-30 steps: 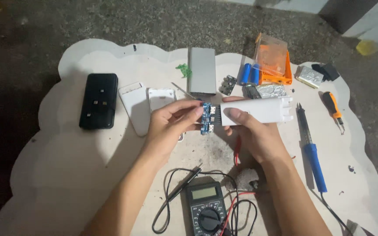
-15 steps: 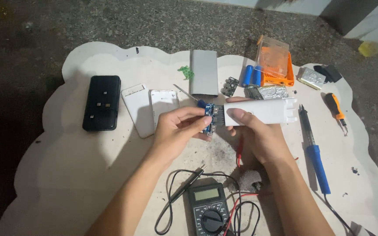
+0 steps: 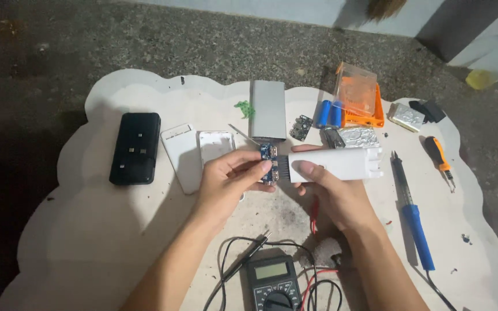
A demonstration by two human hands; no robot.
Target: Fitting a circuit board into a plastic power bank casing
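Left hand (image 3: 226, 184) fingers pinched on small blue circuit board (image 3: 268, 163), right hand (image 3: 332, 193) closed around white plastic power-bank casing (image 3: 336, 163) at board's 3 o'clock, touching, black digital multimeter (image 3: 272, 282) at 6 o'clock, blue-handled soldering iron (image 3: 413, 213) at casing's 4 o'clock.

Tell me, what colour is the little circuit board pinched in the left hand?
Blue. The small circuit board sits between the left hand's fingertips, beside the white casing; the head view shows it.
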